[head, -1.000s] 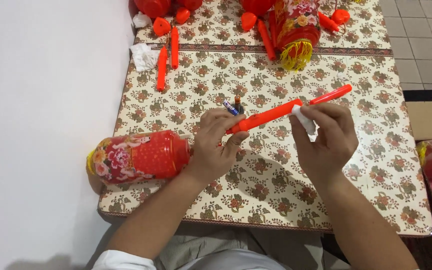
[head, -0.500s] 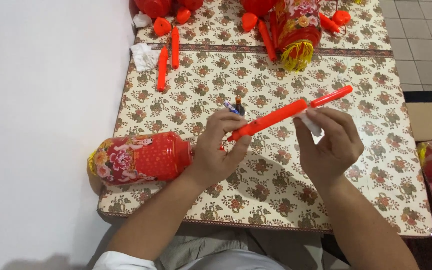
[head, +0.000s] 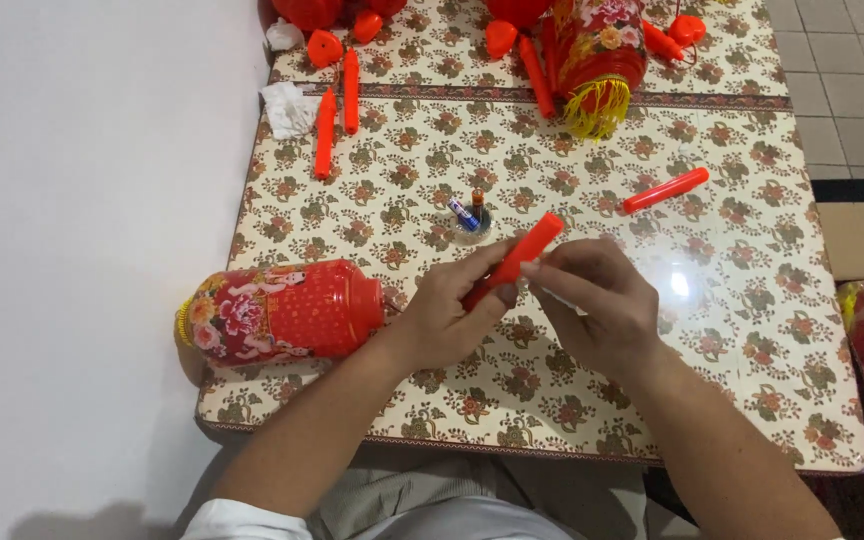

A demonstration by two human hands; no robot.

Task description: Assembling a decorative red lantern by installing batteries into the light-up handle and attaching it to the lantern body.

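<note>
Near the middle of the frame, both hands pinched a red stick: the left hand gripped its lower end, the right hand its middle. A second red stick lay on the table at upper right, and a red lantern lay at left.

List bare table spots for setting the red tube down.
Free: right half of the table, from the loose tube down to the near edge; also the strip between the left sticks and the lantern. Crowded: the far edge around the tasselled lantern, and the batteries beside the held tube.
</note>
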